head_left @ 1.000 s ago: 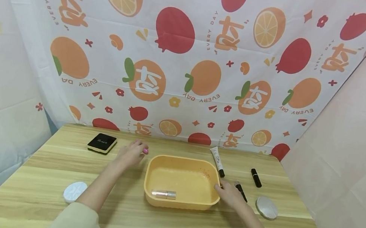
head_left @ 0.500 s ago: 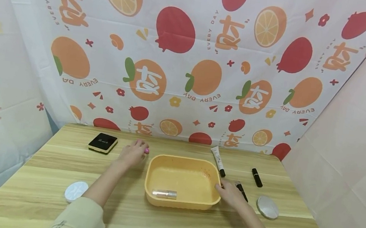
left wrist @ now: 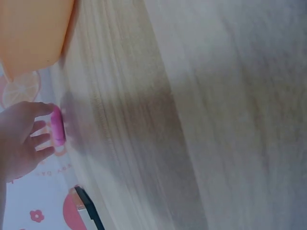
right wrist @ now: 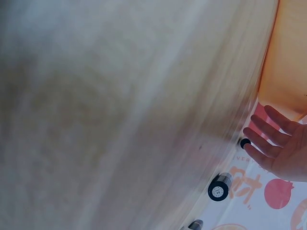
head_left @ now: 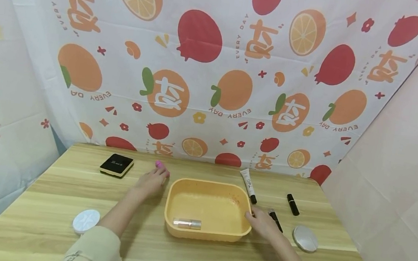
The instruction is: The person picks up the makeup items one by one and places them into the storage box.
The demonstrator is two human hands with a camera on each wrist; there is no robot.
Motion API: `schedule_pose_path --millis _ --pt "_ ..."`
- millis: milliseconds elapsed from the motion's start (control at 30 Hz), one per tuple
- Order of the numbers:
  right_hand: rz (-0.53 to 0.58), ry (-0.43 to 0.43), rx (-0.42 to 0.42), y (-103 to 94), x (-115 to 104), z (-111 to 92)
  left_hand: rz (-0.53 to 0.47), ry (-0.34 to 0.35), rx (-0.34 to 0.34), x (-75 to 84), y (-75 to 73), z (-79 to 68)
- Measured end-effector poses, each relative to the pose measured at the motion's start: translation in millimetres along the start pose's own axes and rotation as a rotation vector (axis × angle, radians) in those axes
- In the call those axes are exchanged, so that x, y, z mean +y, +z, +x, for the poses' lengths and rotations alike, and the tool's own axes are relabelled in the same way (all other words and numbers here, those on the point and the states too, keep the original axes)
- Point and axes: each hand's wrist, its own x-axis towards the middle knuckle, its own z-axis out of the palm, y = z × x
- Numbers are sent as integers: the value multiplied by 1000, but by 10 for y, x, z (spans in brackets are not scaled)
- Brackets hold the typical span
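Note:
In the head view my left hand [head_left: 152,183] reaches to the back of the table, left of the yellow tub [head_left: 206,235]. Its thumb and fingers hold a small, smooth, elongated pink item [left wrist: 57,125] low at the table top; its exact kind is unclear. My right hand [head_left: 262,222] grips the tub's right wall, the thumb over the rim and the fingers outside, looking fairly straight in the right wrist view. Inside the tub, near its front left corner, lies a clear-and-silver lip gloss tube [head_left: 187,223].
A black compact [head_left: 117,165] lies back left, a white round case [head_left: 86,221] front left. To the right are a white squeeze tube [head_left: 248,184], a dark makeup brush [head_left: 275,220], a black lipstick tube [head_left: 292,204] and a silver round compact [head_left: 305,238]. Printed cloth hangs behind the table.
The pink item has turned in my left hand and now shows beyond the fingertips, where before only a bit showed at their right. My right hand and the tub stay put.

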Motion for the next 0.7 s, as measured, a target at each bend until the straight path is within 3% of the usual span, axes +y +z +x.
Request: schedule_pose_path --millis 267,700 --pt "-2 13 -6 -2 -14 -7 15 -33 -72 -12 21 -21" --pt "-5 15 4 16 17 -2 78 -49 -75 -64 96 60"
